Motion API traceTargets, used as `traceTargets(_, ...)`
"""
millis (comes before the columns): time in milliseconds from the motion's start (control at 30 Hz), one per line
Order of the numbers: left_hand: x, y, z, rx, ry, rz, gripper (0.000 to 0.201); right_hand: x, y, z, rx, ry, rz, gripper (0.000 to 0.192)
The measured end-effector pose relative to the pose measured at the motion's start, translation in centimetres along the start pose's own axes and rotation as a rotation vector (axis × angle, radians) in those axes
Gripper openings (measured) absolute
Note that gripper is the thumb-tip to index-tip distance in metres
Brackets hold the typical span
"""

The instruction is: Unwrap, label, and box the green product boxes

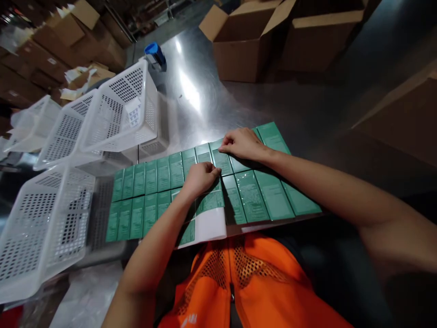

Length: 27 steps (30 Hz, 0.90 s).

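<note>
Two rows of flat green boxes (250, 193) lie side by side on the metal table, some with a glossy surface. Over the front row rests a white sheet (212, 223) bearing green rectangular stickers (210, 200). My left hand (200, 178) pinches this sticker sheet near its upper right corner, and my left forearm covers part of it. Just to the right, my right hand (243, 143) is over the back row, thumb and forefinger pressed together at a box's top edge. Whatever those fingers hold is too small to make out.
White perforated baskets (152, 109) stand along the left, one holding a printed blue-and-white sheet. A blue-topped container (155, 54) is behind them. Open cardboard boxes (237, 57) occupy the far side, and another carton (403, 118) is at right.
</note>
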State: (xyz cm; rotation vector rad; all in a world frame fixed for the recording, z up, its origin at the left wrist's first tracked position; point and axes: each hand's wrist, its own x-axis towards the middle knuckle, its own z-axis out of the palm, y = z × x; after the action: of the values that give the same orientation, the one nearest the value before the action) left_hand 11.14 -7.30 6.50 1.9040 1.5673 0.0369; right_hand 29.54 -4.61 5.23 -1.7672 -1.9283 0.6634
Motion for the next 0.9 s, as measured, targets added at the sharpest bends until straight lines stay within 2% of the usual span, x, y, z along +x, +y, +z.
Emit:
traceTargets(100, 0.1, 0.3, -0.2, 0.054, -0.007, 0.009, 0.026, -0.4, 0.0, 0.3, -0.026, 0.030, -0.030, 0.015)
traceTargets(167, 0.1, 0.6, -0.4, 0.094, -0.009, 0.014, 0.026, -0.8, 0.0, 0.5, -0.038, 0.093, -0.045, 0.022)
traceTargets(267, -0.1, 1.0, -0.4, 0.144, 0.001, 0.019, 0.025, -1.0, -0.1, 0.8, -0.012, 0.179, -0.023, 0.063)
traceTargets(300, -0.2, 1.1, -0.3, 0.156, 0.013, 0.022, 0.024, -0.8, -0.1, 0.8, -0.002, 0.183, -0.016, 0.071)
traceTargets(400, -1.2, 1.3, 0.1, 0.179, 0.074, 0.041, 0.024, 0.1, -0.1, 0.7, 0.029, 0.126, -0.005, 0.067)
traceTargets(500, -3.8, 0.8, 0.1, 0.164, 0.157, 0.073, 0.031, 0.4, 1.3, -0.4, 0.267, 0.054, 0.007, 0.061)
traceTargets(533, -5.0, 0.4, -0.1, 0.117, 0.193, 0.086, 0.034, 0.1, 2.2, -1.1, 0.393, 0.051, 0.005, 0.059)
traceTargets(600, -7.7, -1.0, -0.8, -0.050, 0.272, 0.104, 0.039, -1.5, 4.6, -2.9, 0.616, 0.126, -0.009, 0.051)
traceTargets(667, -10.3, -2.8, -1.6, -0.275, 0.346, 0.081, 0.043, -3.9, 7.3, -4.4, 0.735, 0.311, 0.002, 0.043)
traceTargets(733, -12.3, -4.3, -2.2, -0.505, 0.405, 0.008, 0.045, -6.6, 9.4, -5.2, 0.850, 0.486, 0.094, 0.036)
traceTargets(800, -13.5, -4.9, -2.7, -0.729, 0.453, -0.083, 0.046, -8.9, 10.3, -4.8, 0.949, 0.572, 0.203, 0.037)
traceTargets(900, -14.4, -4.1, -2.9, -0.952, 0.475, -0.146, 0.044, -10.9, 9.7, -2.5, 1.010, 0.555, 0.296, 0.054)
